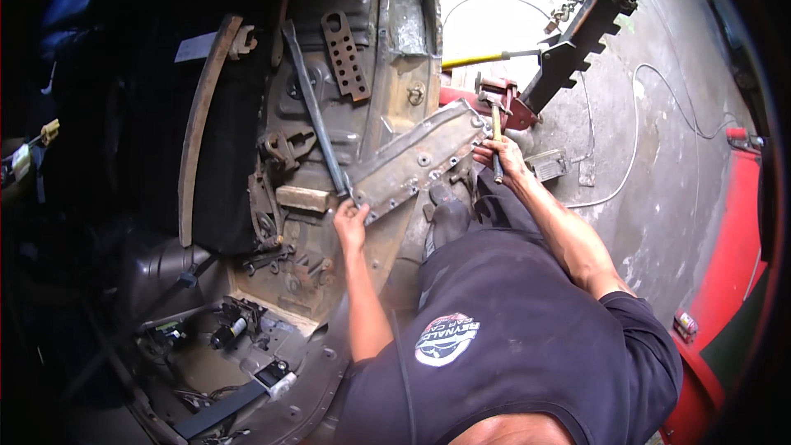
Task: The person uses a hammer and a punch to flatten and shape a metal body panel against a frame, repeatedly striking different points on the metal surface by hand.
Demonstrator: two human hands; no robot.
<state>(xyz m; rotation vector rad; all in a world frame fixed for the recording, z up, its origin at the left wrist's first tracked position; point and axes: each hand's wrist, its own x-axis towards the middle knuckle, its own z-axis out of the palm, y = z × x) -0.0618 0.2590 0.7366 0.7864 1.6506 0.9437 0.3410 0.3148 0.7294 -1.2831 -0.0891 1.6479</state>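
The left hand [352, 222] pinches the near-left end of the panel [404, 171], fingers nearly closed, beside the bar [315, 107]. The right hand [508, 158], well apart, curls around the hammer [497, 125] at the panel's other end; whether it also grips the panel, I cannot tell. The panel slants between both hands, over the car floor [362, 128].

Panel [412, 163] is a dull grey-brown, hammer handle [497, 132] yellow going black at the bottom. Blue-grey bar [314, 107], rusty brown plate [344, 58] patterned with rows of holes, tan block [303, 199], black shirt [535, 313] with a round, mostly white logo [446, 339].
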